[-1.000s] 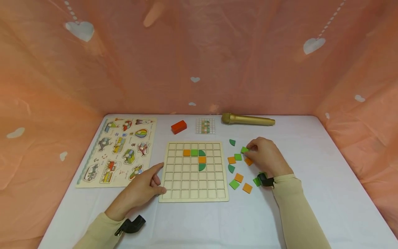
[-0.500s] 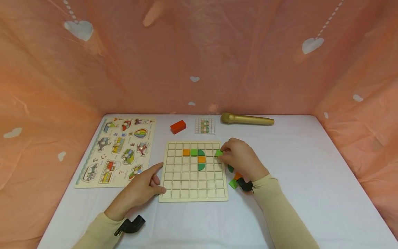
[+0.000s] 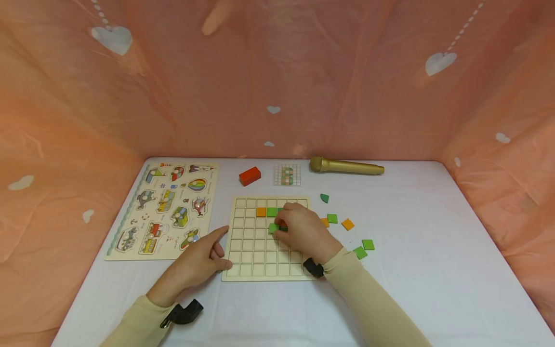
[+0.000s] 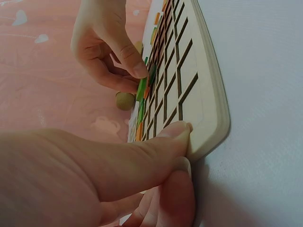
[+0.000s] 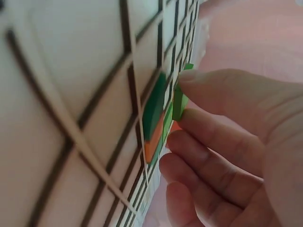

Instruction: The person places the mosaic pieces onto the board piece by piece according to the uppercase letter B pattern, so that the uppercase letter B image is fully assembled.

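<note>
My right hand pinches a light green square tile between thumb and fingers, over the wooden grid board. In the right wrist view the held tile stands tilted close to the board face, beside a dark green rounded piece and an orange square tile in the grid. An orange square and a green square lie in an upper row; my right hand partly covers the pieces beside them. My left hand touches the board's left edge, thumb at the near corner.
Right of the board lie loose green tiles, orange tiles and a dark green quarter piece. Behind it are a pattern card, a red block and a gold microphone. A picture puzzle board is at left.
My right hand has picked up a light green square from the loose pieces and carried it left over the middle of the grid. The left hand has stayed at the board's edge.
</note>
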The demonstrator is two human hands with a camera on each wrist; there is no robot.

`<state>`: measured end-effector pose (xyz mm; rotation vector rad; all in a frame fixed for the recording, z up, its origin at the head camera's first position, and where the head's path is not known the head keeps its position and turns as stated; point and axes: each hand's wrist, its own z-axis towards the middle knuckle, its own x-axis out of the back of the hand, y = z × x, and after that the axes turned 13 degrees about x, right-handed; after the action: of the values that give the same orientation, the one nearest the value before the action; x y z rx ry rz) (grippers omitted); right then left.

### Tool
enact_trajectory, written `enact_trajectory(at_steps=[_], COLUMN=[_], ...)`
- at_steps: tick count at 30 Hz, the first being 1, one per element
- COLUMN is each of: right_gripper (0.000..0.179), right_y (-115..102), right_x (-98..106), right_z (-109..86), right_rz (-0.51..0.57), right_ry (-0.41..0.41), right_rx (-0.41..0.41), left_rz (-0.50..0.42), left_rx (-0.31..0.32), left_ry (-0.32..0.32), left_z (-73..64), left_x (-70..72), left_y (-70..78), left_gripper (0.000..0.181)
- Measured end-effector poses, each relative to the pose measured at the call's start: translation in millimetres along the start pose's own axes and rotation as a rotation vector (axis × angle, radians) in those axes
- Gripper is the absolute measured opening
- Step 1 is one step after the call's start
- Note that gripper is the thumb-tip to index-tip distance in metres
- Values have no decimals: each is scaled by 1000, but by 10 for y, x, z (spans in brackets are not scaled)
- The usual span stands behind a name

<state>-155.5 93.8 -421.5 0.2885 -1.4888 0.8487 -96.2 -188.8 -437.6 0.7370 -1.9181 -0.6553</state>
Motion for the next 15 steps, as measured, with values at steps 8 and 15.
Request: enact_trajectory(at_steps=[8,15], right_gripper=[19,16], right_y=[-65,-86], right_x=[-50,-72], right_z=[6,8], right_rz=[-6,-41], right_ry=[-10,-2], right_rx=[22,41], left_rz=[-5,-4], left_rx=[-2,4], left_ry=[-1,-2], left_z=[-8,8], left_x=[0,3], left_y=[12,4], left_gripper=[90,92])
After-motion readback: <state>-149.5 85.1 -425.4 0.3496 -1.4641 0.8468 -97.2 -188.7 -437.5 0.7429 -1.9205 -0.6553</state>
